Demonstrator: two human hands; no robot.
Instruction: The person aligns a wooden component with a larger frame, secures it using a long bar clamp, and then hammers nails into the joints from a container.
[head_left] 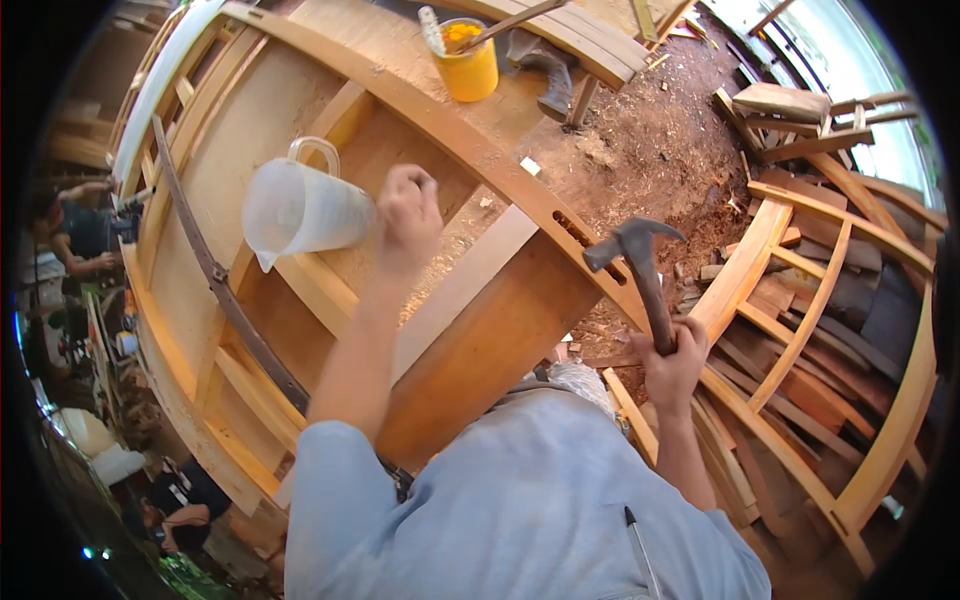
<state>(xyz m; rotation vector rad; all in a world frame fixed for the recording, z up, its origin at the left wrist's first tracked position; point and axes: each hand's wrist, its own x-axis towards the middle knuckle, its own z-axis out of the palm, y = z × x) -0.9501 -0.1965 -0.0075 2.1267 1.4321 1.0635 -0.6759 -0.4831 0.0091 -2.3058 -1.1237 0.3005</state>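
Observation:
My right hand (670,362) is wrapped round the dark handle of a claw hammer (640,250), its head raised beside the edge of a large wooden frame (470,150). My left hand (410,212) is closed in a fist above that frame; what it holds, if anything, is hidden. Beside the fist is a translucent plastic jug (300,208), its handle towards the far side. I cannot tell whether the hand touches the jug. Two oblong slots (575,230) are cut in the frame's rail near the hammer head.
A long dark bar (195,220) crosses the frame's left part. Beyond it stands a yellow bucket (468,72) with sticks in it. Another slatted frame (790,350) leans over stacked boards at right. Shavings cover the ground (620,140). Two people (75,240) are at far left.

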